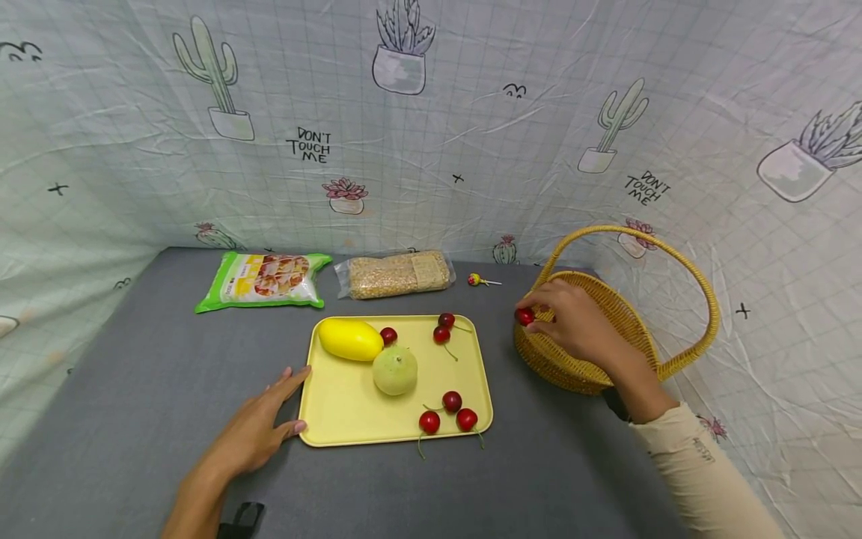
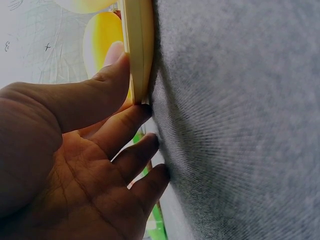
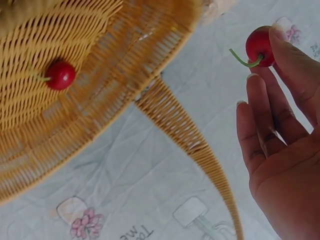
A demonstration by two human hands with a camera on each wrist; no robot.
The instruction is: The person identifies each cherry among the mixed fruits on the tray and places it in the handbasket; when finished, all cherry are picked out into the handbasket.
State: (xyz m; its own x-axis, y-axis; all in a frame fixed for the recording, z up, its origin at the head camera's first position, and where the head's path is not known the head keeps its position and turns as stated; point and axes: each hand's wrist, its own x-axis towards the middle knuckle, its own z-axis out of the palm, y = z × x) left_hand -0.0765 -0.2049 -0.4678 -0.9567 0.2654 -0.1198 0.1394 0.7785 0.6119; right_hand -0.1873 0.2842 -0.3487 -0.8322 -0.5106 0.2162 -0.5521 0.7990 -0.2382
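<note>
- Hands well apart, I watch the right hand (image 1: 575, 318) pinch a red cherry (image 1: 524, 316) between thumb and fingers, by the left rim of the wicker basket (image 1: 572, 382).
- Another cherry (image 3: 61, 75) lies inside it.
- I see the left hand (image 1: 249, 434), fingers extended, touching the left edge of the yellow tray (image 1: 340, 412).
- Six cherries (image 1: 452, 401) lie there with two fruits (image 1: 395, 371).

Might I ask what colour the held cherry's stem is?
The stem is green, clearest in the right wrist view.
</note>
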